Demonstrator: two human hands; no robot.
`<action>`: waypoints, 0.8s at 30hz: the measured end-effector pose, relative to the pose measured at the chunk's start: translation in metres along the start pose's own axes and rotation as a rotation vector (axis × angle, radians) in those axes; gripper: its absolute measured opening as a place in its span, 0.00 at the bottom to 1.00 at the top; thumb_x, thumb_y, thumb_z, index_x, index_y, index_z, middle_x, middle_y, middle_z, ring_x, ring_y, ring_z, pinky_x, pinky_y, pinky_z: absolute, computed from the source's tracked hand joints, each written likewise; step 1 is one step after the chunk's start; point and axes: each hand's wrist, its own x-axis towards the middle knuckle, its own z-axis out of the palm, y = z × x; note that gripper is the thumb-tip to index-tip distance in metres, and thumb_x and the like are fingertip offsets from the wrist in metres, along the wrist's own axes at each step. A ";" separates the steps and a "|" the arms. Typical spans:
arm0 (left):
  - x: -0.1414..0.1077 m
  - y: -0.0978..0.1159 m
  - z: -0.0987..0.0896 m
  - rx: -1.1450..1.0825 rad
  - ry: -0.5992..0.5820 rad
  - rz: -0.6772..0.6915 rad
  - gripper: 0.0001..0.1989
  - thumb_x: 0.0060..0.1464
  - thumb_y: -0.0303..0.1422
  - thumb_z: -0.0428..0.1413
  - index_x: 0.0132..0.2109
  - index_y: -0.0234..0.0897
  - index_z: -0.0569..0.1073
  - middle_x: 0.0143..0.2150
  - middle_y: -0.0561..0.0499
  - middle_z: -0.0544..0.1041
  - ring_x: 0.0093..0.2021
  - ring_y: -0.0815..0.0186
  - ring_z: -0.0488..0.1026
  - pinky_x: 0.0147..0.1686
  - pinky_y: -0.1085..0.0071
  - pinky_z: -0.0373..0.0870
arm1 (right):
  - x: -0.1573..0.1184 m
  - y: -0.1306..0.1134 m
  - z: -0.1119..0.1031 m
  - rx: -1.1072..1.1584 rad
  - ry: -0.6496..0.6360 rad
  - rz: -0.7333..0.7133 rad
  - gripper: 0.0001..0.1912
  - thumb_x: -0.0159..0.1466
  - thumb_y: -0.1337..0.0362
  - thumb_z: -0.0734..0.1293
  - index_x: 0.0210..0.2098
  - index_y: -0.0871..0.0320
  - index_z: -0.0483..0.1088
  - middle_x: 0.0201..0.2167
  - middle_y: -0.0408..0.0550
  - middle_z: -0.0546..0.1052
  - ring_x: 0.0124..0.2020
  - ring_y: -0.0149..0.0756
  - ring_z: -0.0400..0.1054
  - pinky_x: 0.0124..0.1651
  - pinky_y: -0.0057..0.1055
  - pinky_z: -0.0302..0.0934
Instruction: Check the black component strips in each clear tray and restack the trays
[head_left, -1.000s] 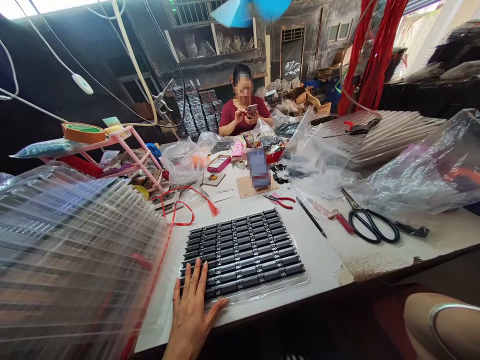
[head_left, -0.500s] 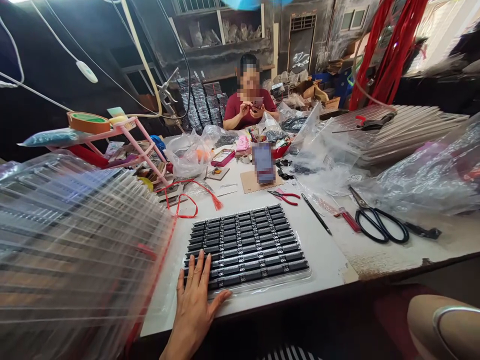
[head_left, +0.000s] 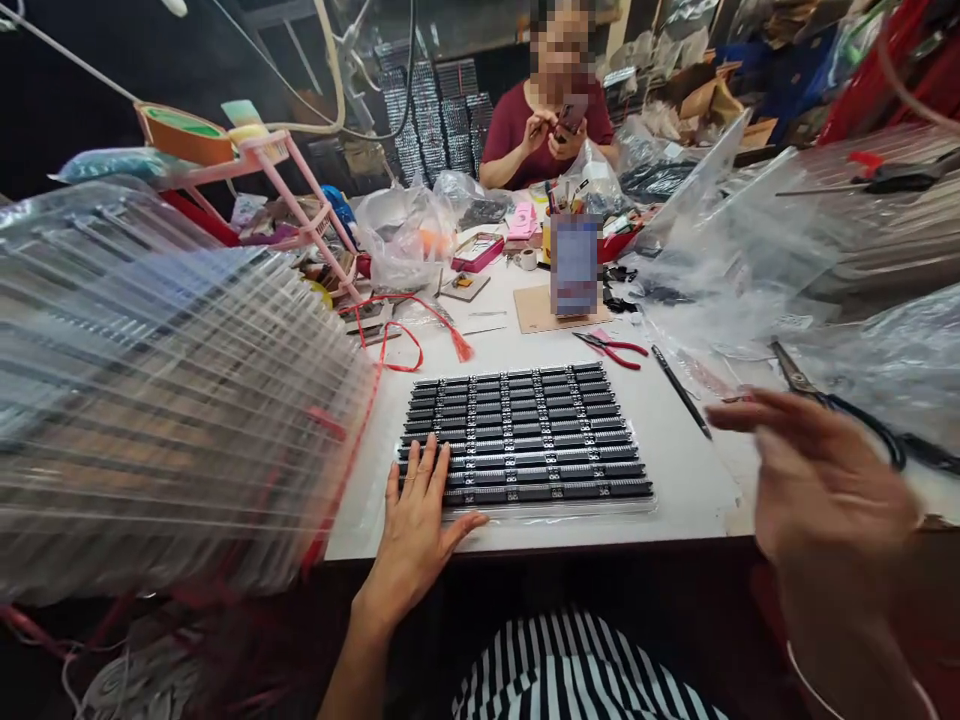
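Observation:
My left hand (head_left: 418, 502) lies flat with fingers spread on the lower left corner of a clear plastic tray (head_left: 555, 508). Rows of black strip-like parts (head_left: 525, 430) with fine comb-like teeth fill the tray; their exact kind I cannot make out. My right hand (head_left: 821, 490) is raised at the right, over the table edge, smeared by motion. Its fingers point left, and whether anything is between them does not show. Closest to its fingertips is a black pen-like tool (head_left: 680, 390). Black-handled scissors (head_left: 832, 400) are partly hidden behind that hand.
Stacked clear plastic trays (head_left: 187, 400) rise at the left, tied with red cord. Red-handled pliers (head_left: 611, 350) and a propped phone (head_left: 576, 268) stand beyond the tray. Plastic bags (head_left: 750, 260) cover the right side. A person (head_left: 551, 130) sits opposite, holding a phone.
My right hand has come into view from the lower right, over the table edge. My left hand stays flat on the tray. The view has tilted down and shifted left.

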 end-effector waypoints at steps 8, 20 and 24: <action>0.001 -0.029 -0.010 -0.293 0.147 -0.175 0.27 0.64 0.43 0.42 0.66 0.36 0.57 0.67 0.42 0.58 0.68 0.57 0.51 0.64 0.53 0.52 | -0.001 0.080 0.020 -0.192 -0.261 0.192 0.20 0.61 0.51 0.63 0.48 0.54 0.71 0.43 0.48 0.75 0.44 0.42 0.70 0.47 0.39 0.66; 0.001 -0.038 -0.012 -0.664 0.163 -0.359 0.25 0.65 0.37 0.42 0.65 0.31 0.59 0.66 0.43 0.58 0.67 0.66 0.53 0.66 0.65 0.50 | 0.000 0.055 0.017 -0.423 -0.278 0.273 0.25 0.52 0.45 0.61 0.43 0.50 0.74 0.43 0.42 0.76 0.51 0.48 0.67 0.55 0.43 0.62; 0.000 -0.035 -0.015 -0.671 0.072 -0.390 0.28 0.65 0.41 0.43 0.66 0.30 0.55 0.68 0.42 0.54 0.68 0.66 0.49 0.67 0.64 0.47 | 0.000 0.044 0.022 -0.433 -0.248 0.374 0.28 0.48 0.44 0.61 0.43 0.51 0.74 0.43 0.44 0.76 0.51 0.50 0.66 0.56 0.44 0.62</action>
